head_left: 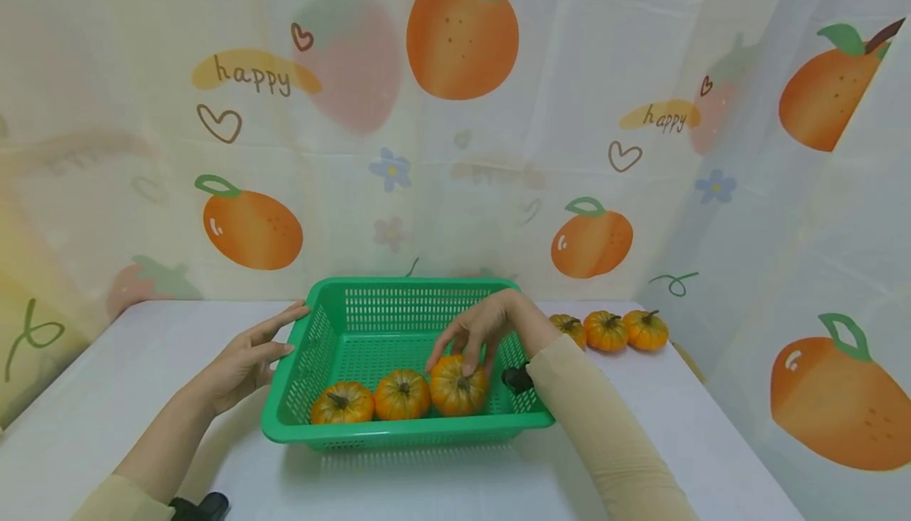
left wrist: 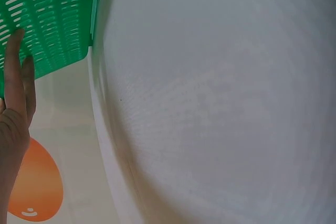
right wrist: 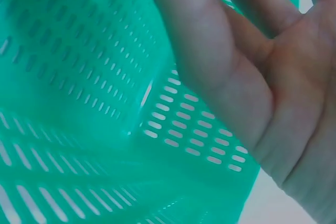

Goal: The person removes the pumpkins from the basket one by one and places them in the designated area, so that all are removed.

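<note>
- Two "happy" prints (head_left: 253,76) on the backdrop (head_left: 455,122), lol
- Three pumpkins (head_left: 402,394) in the green basket (head_left: 413,430) on the counter (head_left: 683,410)
- Right hand (head_left: 477,329) clamped round the rightmost pumpkin (head_left: 455,400)
- Left hand (head_left: 247,359) fairly straight-fingered, touching the basket's rim

Fruit-printed curtains (head_left: 455,157) enclosing a white table (head_left: 427,485) suggest a booth.

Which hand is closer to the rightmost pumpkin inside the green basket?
Right: the right hand grips that pumpkin from above, while the left hand touches the green basket at its left side.
</note>
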